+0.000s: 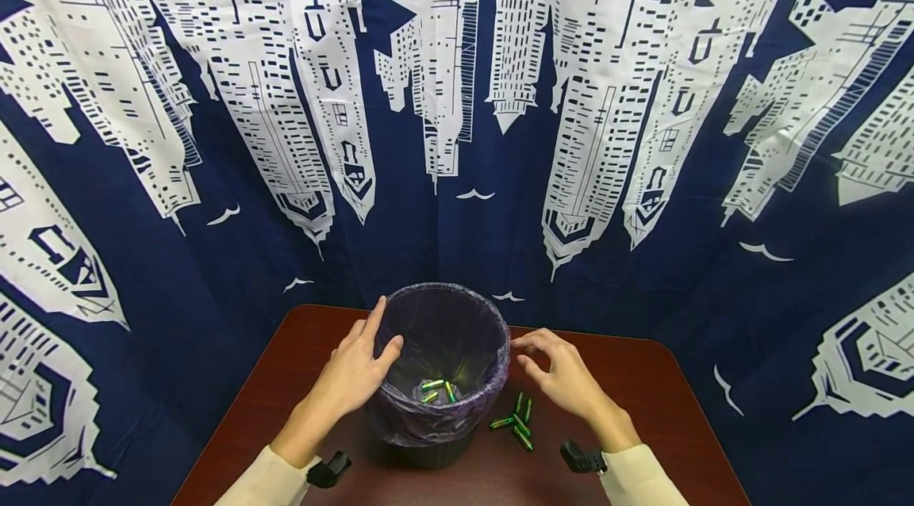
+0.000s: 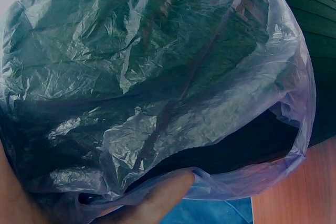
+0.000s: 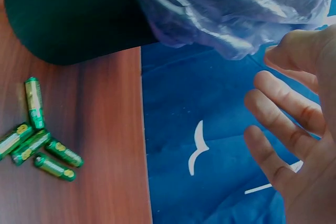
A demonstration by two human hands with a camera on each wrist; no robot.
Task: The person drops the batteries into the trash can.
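A round dark trash bin (image 1: 432, 456) stands on the table, lined with a translucent purple bag (image 1: 439, 431) folded over its rim. My left hand (image 1: 355, 363) is at the bin's left rim, index finger straight along it and thumb over the opening. In the left wrist view a finger (image 2: 170, 195) touches the bag's edge. On the other side my right hand (image 1: 567, 375) hovers close to the rim, fingers loosely bent and nothing in them. Several green-and-gold batteries (image 1: 432, 385) lie at the bottom of the bin. Other such batteries (image 3: 55, 166) lie in a cluster on the table, right of the bin.
The reddish-brown wooden table (image 1: 628, 403) has rounded far corners. Behind and around it hangs a navy curtain (image 1: 428, 244) printed with white upside-down buildings and birds. A black strap (image 1: 581, 458) is on the right wrist, another strap (image 1: 328, 470) on the left.
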